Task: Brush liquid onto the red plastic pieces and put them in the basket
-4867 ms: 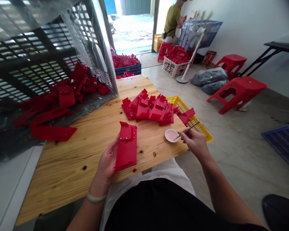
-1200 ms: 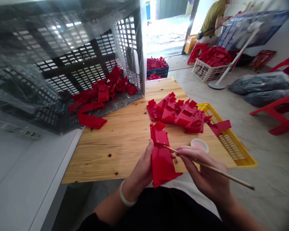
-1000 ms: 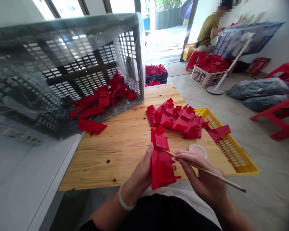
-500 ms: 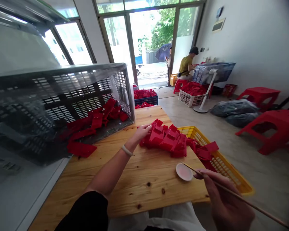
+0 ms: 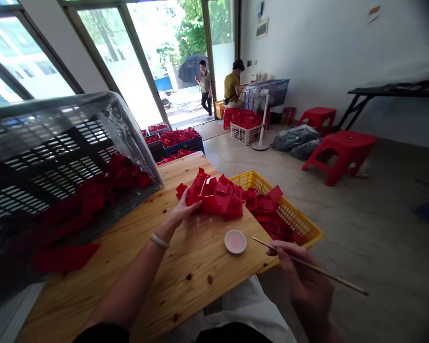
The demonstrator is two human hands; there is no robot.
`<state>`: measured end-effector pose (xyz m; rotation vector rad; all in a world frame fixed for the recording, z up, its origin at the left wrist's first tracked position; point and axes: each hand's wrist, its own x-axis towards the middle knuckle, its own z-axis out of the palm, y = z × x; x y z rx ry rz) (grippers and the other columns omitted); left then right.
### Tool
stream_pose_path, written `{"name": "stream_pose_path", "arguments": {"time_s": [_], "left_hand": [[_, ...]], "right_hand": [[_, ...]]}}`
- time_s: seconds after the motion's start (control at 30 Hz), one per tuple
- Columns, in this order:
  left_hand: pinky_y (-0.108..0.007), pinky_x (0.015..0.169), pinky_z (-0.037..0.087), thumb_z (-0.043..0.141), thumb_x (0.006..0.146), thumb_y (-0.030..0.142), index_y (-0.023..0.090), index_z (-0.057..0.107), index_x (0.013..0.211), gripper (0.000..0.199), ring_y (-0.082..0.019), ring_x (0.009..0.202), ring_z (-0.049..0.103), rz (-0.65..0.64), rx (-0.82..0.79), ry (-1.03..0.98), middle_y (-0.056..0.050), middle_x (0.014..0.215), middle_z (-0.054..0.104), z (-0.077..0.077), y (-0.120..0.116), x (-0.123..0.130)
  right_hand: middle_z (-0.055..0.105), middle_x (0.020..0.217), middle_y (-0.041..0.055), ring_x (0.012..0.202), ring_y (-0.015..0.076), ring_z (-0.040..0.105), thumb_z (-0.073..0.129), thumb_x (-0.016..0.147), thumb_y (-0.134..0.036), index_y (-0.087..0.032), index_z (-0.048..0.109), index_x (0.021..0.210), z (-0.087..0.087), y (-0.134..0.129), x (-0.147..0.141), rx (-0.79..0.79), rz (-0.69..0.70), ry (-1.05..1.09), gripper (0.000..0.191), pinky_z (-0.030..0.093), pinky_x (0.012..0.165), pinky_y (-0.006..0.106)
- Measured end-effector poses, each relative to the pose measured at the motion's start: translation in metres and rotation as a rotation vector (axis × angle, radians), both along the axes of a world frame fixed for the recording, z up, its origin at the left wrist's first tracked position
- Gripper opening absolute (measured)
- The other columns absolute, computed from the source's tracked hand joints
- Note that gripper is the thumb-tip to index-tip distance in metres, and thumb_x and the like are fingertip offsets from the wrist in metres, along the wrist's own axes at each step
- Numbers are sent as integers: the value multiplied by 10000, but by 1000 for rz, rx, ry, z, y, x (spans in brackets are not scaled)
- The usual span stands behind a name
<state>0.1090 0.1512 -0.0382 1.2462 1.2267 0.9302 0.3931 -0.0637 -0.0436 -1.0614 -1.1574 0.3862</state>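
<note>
My left hand (image 5: 181, 209) is at the left end of a heap of folded-looking red plastic pieces (image 5: 229, 195) on the wooden table (image 5: 157, 267). Its thumb lies along the near side of a red piece (image 5: 198, 188), and the other fingers are partly hidden behind it. Between the fingers of my right hand (image 5: 302, 271) is a slim paintbrush (image 5: 329, 275). The brush tip points left, just to the right of a small white dish (image 5: 235, 242) with a pinkish film inside. Tip and dish appear apart.
A plastic-wrapped crate (image 5: 136, 138) lies tipped on the left, red pieces spilling out. Beside the table's right edge stands a yellow basket (image 5: 300, 214) of red pieces. Farther off are red stools (image 5: 343, 147), a fan (image 5: 264, 119), a seated co-worker (image 5: 232, 88) and a person with an umbrella (image 5: 193, 66).
The view has swung to the right, so the scene sits farther left. The brush tip has come away from the dish's rim. My left hand stays at the heap, its thumb now in front.
</note>
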Motion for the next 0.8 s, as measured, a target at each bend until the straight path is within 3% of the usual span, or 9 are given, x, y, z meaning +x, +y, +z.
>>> {"name": "stream_pose_path", "arguments": {"time_s": [0.3, 0.47, 0.6, 0.7, 0.8], "left_hand": [[-491, 1089, 560, 1036, 671, 337, 183, 588, 1515, 968, -321, 1150, 742, -116, 78, -93, -163, 1242, 786, -3, 64, 110], [-391, 931, 600, 918, 818, 398, 139, 712, 1374, 647, -264, 1008, 744, -139, 138, -16, -154, 1150, 787, 5, 74, 129], [-338, 867, 597, 858, 855, 465, 191, 788, 1267, 500, -255, 1037, 719, -139, 194, 66, -135, 1222, 784, 9, 49, 92], [-350, 874, 594, 832, 851, 492, 212, 810, 1229, 470, -256, 1012, 721, -80, 216, 170, -114, 1191, 800, 10, 18, 37], [-376, 882, 593, 785, 861, 487, 209, 816, 1188, 430, -272, 966, 743, 62, 227, 314, -103, 1061, 817, 10, -12, -33]], "right_hand": [[831, 973, 66, 840, 231, 824, 734, 1019, -293, -217, 810, 1092, 1, -15, 19, -74, -118, -5, 130, 702, 751, 296], [833, 964, 63, 875, 235, 825, 750, 1010, -369, -210, 816, 1060, 3, -20, 17, -131, -173, 37, 180, 690, 796, 282], [840, 968, 64, 877, 234, 821, 765, 999, -400, -205, 816, 1059, 6, -22, 11, -160, -182, 36, 210, 690, 813, 281], [845, 972, 77, 867, 258, 820, 764, 993, -442, -202, 815, 1071, 5, -20, 9, -167, -175, 8, 258, 697, 784, 309], [842, 1007, 89, 883, 271, 818, 762, 974, -548, -202, 812, 1096, -6, -13, 8, -240, -188, 20, 371, 692, 784, 308]]}}
